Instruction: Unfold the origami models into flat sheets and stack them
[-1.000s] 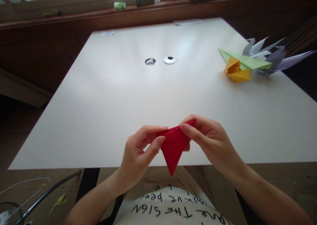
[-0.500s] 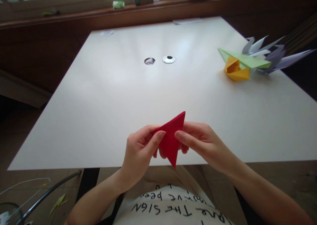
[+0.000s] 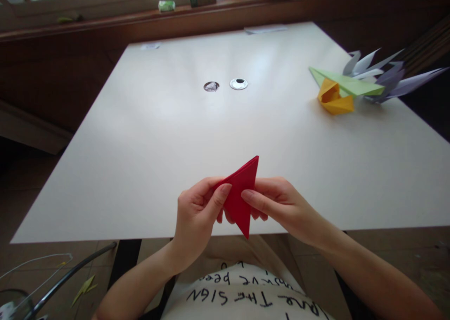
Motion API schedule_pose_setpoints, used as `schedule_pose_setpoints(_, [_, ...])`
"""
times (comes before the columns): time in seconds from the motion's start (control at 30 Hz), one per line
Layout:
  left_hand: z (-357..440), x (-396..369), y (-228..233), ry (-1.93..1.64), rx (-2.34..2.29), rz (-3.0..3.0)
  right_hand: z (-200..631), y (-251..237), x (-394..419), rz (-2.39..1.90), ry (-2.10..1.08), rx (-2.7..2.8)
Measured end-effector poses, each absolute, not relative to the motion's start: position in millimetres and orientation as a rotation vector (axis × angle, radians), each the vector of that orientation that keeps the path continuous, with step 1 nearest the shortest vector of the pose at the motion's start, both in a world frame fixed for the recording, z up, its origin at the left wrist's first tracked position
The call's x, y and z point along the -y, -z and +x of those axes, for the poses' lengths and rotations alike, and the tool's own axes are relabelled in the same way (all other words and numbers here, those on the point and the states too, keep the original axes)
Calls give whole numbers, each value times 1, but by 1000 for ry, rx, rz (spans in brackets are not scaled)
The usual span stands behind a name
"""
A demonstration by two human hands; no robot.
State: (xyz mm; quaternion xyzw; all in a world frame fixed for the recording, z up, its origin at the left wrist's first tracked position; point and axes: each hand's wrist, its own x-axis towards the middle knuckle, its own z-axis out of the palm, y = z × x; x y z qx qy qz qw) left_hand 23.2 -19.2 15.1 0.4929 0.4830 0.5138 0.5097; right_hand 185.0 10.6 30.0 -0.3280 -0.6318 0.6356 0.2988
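A piece of red folded paper point(image 3: 240, 199), several layers thick, is held up over the near edge of the white table. One point faces up and away, another down toward my lap. My left hand point(image 3: 202, 205) pinches its left corner, thumb on the front face and fingers behind. On the right side, my right hand point(image 3: 277, 199) grips the edge the same way, its thumb lying on the front. The fingers behind the paper are partly hidden.
At the table's point(image 3: 147, 137) right side stand a yellow folded paper piece point(image 3: 333, 98), a light green one point(image 3: 351, 84), a white paper crane point(image 3: 363, 66) and a purple paper crane point(image 3: 390, 83). Two round holes point(image 3: 211, 87) pierce the tabletop. Small packets point(image 3: 166, 6) lie on the sill.
The red paper's upper point has shifted slightly left. My right hand has slid a little left and its thumb now sits slightly lower; my left hand keeps its pinch.
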Motion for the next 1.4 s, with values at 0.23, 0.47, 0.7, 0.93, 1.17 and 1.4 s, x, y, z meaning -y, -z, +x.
schedule_pose_setpoints(0.23, [24,18,-15,-1289,-1210,1208,182,-36,-10,-934,-1619,1723])
schedule_pose_setpoints(0.47, [25,16,-13,-1283,-1184,1164,179,-35,-8,-860,-1750,1642])
schedule_pose_setpoints(0.7, [30,13,-12,-1414,-1203,1125,180,-27,-5,-877,-1876,1643])
schedule_pose_setpoints(0.93, [32,11,-10,-1458,-1191,1059,175,-24,-1,-905,-1720,1664])
schedule_pose_setpoints(1.17, [30,9,-10,-1497,-1198,1017,177,-21,2,-890,-1706,1763])
schedule_pose_setpoints(1.4, [30,10,-5,-1462,-1138,902,177,-21,2,-839,-1749,1768])
